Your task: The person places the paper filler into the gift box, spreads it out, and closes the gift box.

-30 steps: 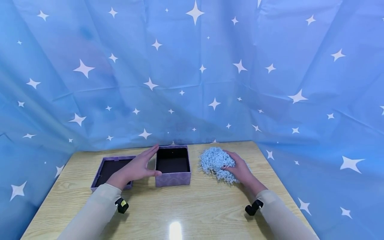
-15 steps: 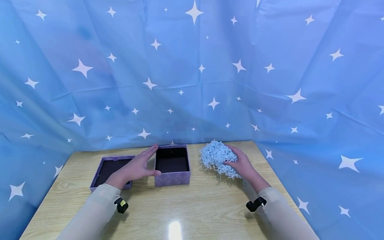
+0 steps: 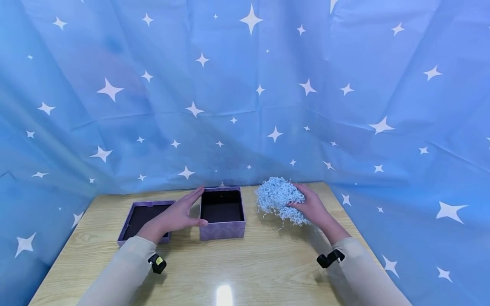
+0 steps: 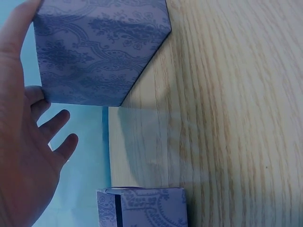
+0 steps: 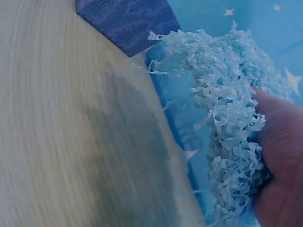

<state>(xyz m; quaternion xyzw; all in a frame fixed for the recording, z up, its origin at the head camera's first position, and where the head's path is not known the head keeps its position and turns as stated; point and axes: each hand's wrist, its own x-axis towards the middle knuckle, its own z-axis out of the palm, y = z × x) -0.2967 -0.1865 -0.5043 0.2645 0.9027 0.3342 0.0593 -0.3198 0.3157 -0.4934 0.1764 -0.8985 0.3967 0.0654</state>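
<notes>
Head view: over the wooden table [image 3: 260, 259], your left hand [image 3: 174, 216] is spanning the purple box [image 3: 223, 230], fingers spread, thumb and fingertip touching its left corners; lid [image 3: 145, 214] is lying left. Right hand [image 3: 313, 209], fingers curled, is gripping blue shredded paper [image 3: 277, 195] just above the table, right of the box. Starry backdrop [image 3: 229, 93] is hanging behind.

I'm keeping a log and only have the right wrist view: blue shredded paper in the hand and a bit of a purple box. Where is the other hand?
Observer: The left hand spans the left side of the purple box.
Operator: Is that box open on top?
Observer: Yes, the head view shows its top uncovered.
Operator: Anything else near it?
Observer: A shallow purple lid lies to its left, hollow side up.
</notes>
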